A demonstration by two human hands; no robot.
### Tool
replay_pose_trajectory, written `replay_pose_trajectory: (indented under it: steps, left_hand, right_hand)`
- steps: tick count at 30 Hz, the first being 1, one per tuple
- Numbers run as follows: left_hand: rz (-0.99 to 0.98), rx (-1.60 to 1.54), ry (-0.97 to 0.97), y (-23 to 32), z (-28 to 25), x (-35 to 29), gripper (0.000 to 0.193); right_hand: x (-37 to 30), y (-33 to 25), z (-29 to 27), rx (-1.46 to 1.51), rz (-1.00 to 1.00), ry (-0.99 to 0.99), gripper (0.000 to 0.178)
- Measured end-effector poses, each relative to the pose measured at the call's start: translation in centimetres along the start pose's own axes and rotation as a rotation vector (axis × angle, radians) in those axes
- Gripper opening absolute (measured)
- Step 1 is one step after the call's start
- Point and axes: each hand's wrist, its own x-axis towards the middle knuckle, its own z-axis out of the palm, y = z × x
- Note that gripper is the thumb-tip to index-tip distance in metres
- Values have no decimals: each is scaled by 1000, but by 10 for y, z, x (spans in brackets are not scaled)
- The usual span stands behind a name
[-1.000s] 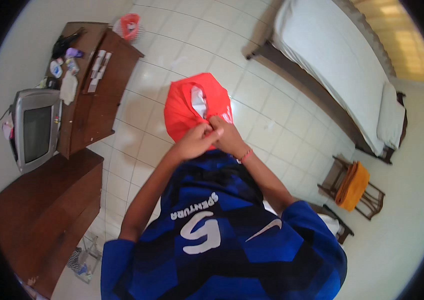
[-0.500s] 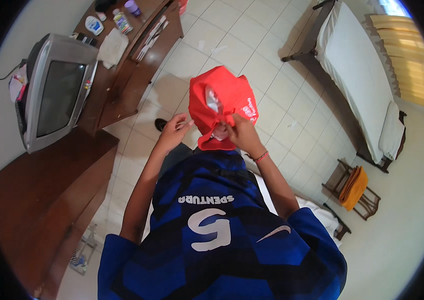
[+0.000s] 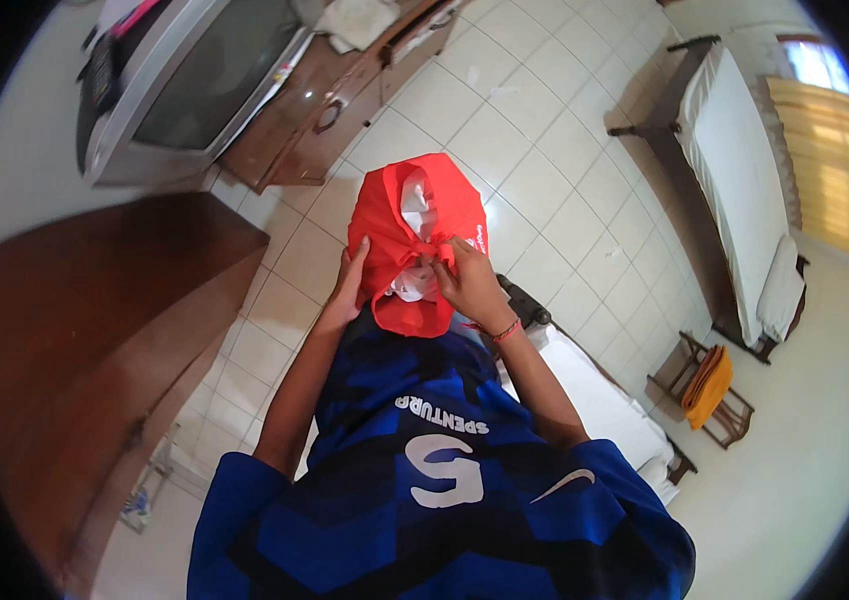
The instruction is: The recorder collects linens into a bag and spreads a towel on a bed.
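A person in a blue shirt [image 3: 364, 510] holds a red bag [image 3: 374, 205] before the waist, at twelve o'clock from the chest. The right hand [image 3: 474, 285], at the bag's four o'clock, pinches thumb and fingers together on a gathered red knot [image 3: 426, 250] at its middle. The left hand [image 3: 348, 282] lies against the bag's nine o'clock side; its fingers are mostly hidden, so I cannot tell whether they grip. The mouth looks partly closed: the edges meet at the knot, but gaps at its twelve and six show white contents [image 3: 414, 200], not yet covered. Around the bag, a bed [image 3: 734, 200] stands at two, a chair [image 3: 736, 418] with orange cloth [image 3: 708, 385] at four, a TV [image 3: 219, 80] at ten.
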Motion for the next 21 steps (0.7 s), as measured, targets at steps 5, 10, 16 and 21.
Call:
replay_pose_trajectory:
  steps: [5,10,16,21]
  left_hand:
    - [49,-287,100,-49,-80,-48,83]
    - [150,-352,237,-50,-118,-95,69]
    - [131,-393,235,-49,-223,-85,74]
    - [182,-434,272,-39,-292,-36,75]
  right_hand:
    - [6,-36,68,-2,-141,-186,18]
    - [22,-68,133,-86,-167,-394,24]
    - [65,-75,244,-104,-283,-444,29]
    - [132,-82,327,-26,-248,-379,29]
